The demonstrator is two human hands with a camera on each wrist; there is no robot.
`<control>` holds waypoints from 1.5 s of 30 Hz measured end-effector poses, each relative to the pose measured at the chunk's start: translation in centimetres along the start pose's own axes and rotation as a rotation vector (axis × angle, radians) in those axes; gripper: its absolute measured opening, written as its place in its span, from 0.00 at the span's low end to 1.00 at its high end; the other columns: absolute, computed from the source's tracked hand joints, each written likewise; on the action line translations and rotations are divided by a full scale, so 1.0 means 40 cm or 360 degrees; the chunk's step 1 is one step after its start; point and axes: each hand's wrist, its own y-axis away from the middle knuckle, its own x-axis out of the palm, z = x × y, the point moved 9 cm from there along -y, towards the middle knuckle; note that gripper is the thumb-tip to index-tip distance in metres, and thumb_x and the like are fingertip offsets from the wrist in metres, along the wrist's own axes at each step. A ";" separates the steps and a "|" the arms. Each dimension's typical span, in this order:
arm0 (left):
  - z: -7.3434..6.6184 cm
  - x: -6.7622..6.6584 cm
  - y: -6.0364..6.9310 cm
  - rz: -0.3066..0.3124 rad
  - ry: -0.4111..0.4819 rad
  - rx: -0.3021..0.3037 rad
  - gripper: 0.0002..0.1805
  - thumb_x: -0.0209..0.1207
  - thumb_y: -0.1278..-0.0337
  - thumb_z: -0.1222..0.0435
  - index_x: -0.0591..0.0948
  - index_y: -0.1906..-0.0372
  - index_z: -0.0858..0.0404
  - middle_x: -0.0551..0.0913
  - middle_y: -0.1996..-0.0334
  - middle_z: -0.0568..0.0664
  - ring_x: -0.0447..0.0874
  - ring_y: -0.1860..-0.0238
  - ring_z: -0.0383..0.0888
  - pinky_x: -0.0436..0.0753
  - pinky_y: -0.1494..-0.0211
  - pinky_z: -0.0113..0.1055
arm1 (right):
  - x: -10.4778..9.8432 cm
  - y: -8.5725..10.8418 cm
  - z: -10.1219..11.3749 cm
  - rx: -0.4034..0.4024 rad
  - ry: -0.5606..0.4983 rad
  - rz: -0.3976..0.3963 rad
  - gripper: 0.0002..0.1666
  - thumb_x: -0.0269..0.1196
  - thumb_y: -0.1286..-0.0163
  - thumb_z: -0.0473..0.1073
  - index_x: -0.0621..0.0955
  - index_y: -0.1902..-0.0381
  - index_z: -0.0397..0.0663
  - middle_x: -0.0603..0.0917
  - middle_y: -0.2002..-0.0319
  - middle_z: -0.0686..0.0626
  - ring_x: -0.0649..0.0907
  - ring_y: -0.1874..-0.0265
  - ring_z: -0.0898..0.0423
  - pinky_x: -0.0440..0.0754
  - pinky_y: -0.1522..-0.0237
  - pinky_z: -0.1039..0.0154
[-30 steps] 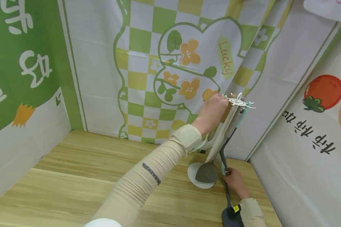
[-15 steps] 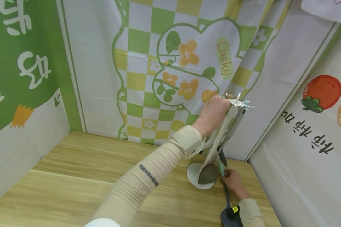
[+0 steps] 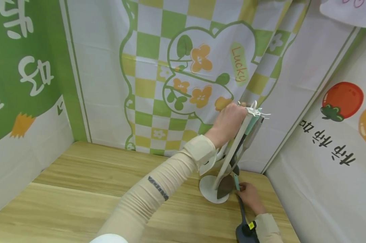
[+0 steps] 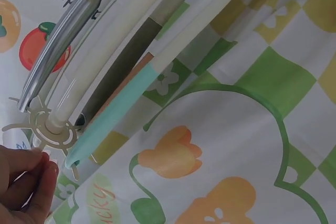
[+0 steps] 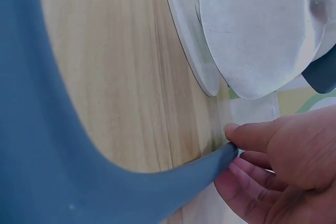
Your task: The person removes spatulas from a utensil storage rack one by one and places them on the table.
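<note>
The left arm [image 3: 147, 194], wearing a wrinkled cream fabric sleeve with dark lettering, is slanting across the pale wooden tabletop [image 3: 79, 202] toward the right part of its back edge. Above that edge in the head view, the bare left hand [image 3: 229, 118] is bending its fingers inward, fingertips pinching. The right forearm [image 3: 268, 226], in a cream fabric sleeve, is lying low beside the tabletop's right edge. Nearer the back right corner, the bare right hand [image 3: 250, 196] is gripping, thumb opposing curled fingers.
</note>
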 end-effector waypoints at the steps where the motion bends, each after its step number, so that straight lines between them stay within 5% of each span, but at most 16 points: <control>1: -0.001 0.000 0.000 0.0003 0.0013 0.0002 0.15 0.51 0.27 0.74 0.88 0.61 0.60 0.89 0.56 0.49 0.86 0.59 0.45 0.88 0.53 0.34 | 0.000 0.000 0.000 -0.0004 0.0002 -0.0004 0.23 0.68 0.38 0.33 0.79 0.49 0.20 0.86 0.62 0.32 0.86 0.63 0.41 0.86 0.61 0.49; 11: -0.013 0.005 0.010 -0.0029 0.0126 0.0051 0.15 0.51 0.26 0.75 0.88 0.53 0.60 0.89 0.50 0.50 0.86 0.55 0.44 0.86 0.47 0.30 | 0.001 0.008 0.004 -0.0041 0.0008 -0.0016 0.23 0.70 0.37 0.34 0.79 0.51 0.19 0.86 0.62 0.32 0.86 0.61 0.39 0.87 0.60 0.49; 22: -0.017 -0.005 0.012 -0.0049 0.0172 0.0076 0.16 0.52 0.30 0.78 0.88 0.53 0.61 0.90 0.54 0.50 0.86 0.54 0.45 0.86 0.48 0.30 | 0.000 0.007 0.005 -0.0077 -0.0010 -0.0011 0.22 0.67 0.34 0.35 0.79 0.49 0.20 0.86 0.60 0.31 0.86 0.58 0.37 0.87 0.56 0.46; 28: -0.018 -0.011 0.014 -0.0043 0.0294 0.0095 0.16 0.52 0.31 0.78 0.86 0.51 0.62 0.89 0.52 0.49 0.85 0.49 0.46 0.83 0.41 0.31 | -0.014 0.008 0.005 -0.0103 -0.0034 -0.0015 0.20 0.65 0.34 0.33 0.80 0.50 0.19 0.87 0.62 0.33 0.87 0.62 0.41 0.87 0.60 0.53; 34: -0.013 -0.034 0.007 -0.0151 0.0421 0.0109 0.15 0.52 0.28 0.75 0.85 0.45 0.65 0.86 0.47 0.53 0.83 0.44 0.47 0.78 0.36 0.29 | -0.106 0.021 0.017 -0.0112 -0.0058 -0.0184 0.19 0.61 0.34 0.31 0.79 0.49 0.19 0.86 0.63 0.31 0.86 0.63 0.40 0.86 0.63 0.55; 40: 0.016 -0.026 -0.012 -0.0182 0.0506 0.0028 0.17 0.56 0.31 0.74 0.84 0.42 0.66 0.84 0.42 0.57 0.79 0.37 0.51 0.73 0.28 0.34 | -0.226 0.039 0.065 -0.0049 -0.0122 -0.0320 0.21 0.57 0.26 0.34 0.77 0.41 0.23 0.83 0.51 0.26 0.83 0.55 0.33 0.86 0.58 0.48; 45: 0.033 0.003 -0.024 -0.0117 0.0568 -0.0031 0.16 0.55 0.31 0.76 0.84 0.44 0.67 0.84 0.42 0.58 0.80 0.37 0.51 0.75 0.29 0.35 | -0.303 0.052 0.126 -0.0146 -0.0203 -0.0543 0.21 0.57 0.24 0.37 0.79 0.39 0.30 0.84 0.46 0.30 0.85 0.53 0.42 0.82 0.55 0.67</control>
